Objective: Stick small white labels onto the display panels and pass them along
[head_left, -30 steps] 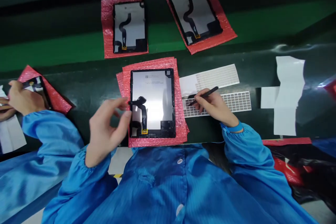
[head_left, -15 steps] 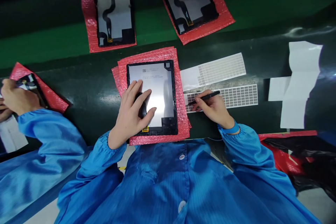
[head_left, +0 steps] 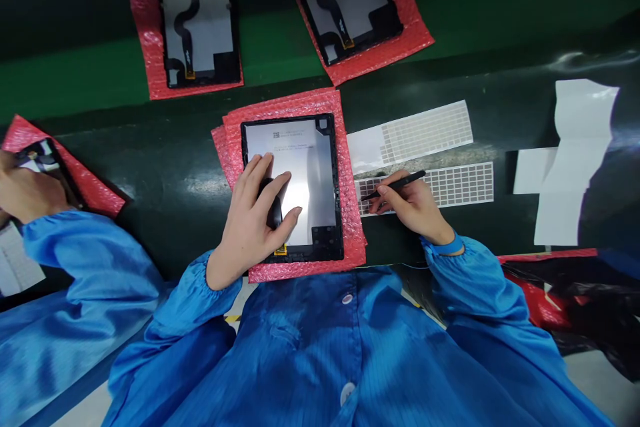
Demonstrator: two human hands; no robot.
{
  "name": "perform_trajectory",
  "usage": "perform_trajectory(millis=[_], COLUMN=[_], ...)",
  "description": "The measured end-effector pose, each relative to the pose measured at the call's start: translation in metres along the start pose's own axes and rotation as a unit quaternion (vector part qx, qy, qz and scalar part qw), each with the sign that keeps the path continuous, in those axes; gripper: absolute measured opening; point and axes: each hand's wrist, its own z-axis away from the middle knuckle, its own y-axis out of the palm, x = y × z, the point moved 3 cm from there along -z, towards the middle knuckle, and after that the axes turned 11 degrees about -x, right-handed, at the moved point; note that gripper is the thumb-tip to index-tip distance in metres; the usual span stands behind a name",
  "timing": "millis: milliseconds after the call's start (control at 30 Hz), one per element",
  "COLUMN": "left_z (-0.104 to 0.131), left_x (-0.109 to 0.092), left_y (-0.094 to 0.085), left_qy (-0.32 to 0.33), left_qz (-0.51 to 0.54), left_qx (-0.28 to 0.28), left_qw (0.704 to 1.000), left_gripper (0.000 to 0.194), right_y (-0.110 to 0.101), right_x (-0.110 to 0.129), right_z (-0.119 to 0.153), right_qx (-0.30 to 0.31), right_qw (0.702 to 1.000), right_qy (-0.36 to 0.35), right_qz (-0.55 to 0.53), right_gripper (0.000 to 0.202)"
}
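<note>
A tablet screen panel (head_left: 320, 173) lies back side up on stacked red bubble-wrap sheets (head_left: 353, 213) in front of me. My left hand (head_left: 253, 213) rests on its left half, fingers spread and partly covering a dark flex cable, whose yellow end (head_left: 281, 249) shows below the palm. In a pinch, my right hand (head_left: 413, 203) holds black tweezers (head_left: 407, 181), pen-like. Their thin tip is at the left end of a sheet of small grey stickers (head_left: 463, 185); whether it grips a sticker is too small to tell.
Beyond it lies a second sticker sheet (head_left: 430, 130). White papers (head_left: 575, 153) lie at the right. Two more screen panels (head_left: 200, 20) (head_left: 350, 0) on red wrap lie on the green strip (head_left: 270, 47). At left, a co-worker's hand (head_left: 35, 193) is over another device.
The two far panels on the green strip have shifted left. My right hand and the tweezers have moved only slightly in view; my left hand stays on the panel.
</note>
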Motion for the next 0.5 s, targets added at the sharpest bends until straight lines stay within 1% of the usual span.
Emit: perform_trajectory(millis=[67, 233, 333, 400, 500], left_z=[-0.0004, -0.0001, 0.0005, 0.0011, 0.0015], left_x=[0.0000, 0.0010, 0.0020, 0.0021, 0.0002], left_y=[-0.0005, -0.0002, 0.0011, 0.0016, -0.0007], left_qy=[0.001, 0.005, 0.005, 0.007, 0.007], left_qz=[-0.002, -0.004, -0.007, -0.009, -0.025], left_qx=[0.002, 0.001, 0.001, 0.002, 0.011], left_qw=[1.000, 1.000, 1.000, 1.000, 1.000], left_gripper=[0.053, 0.054, 0.054, 0.055, 0.055], right_y=[0.0000, -0.0013, -0.0009, -0.0001, -0.0007], right_x=[0.0012, 0.0009, 0.0017, 0.0024, 0.0028], right_z=[-0.0001, -0.0001, -0.0005, -0.0006, -0.0004], right_qx=[-0.001, 0.008, 0.019, 0.022, 0.017], right_qw=[1.000, 0.998, 0.997, 0.998, 1.000], right_qy=[0.004, -0.017, -0.024, -0.020, 0.008], right_qz=[-0.006, 0.051, 0.068, 0.058, 0.007], right_gripper=[0.025, 0.023, 0.023, 0.024, 0.026])
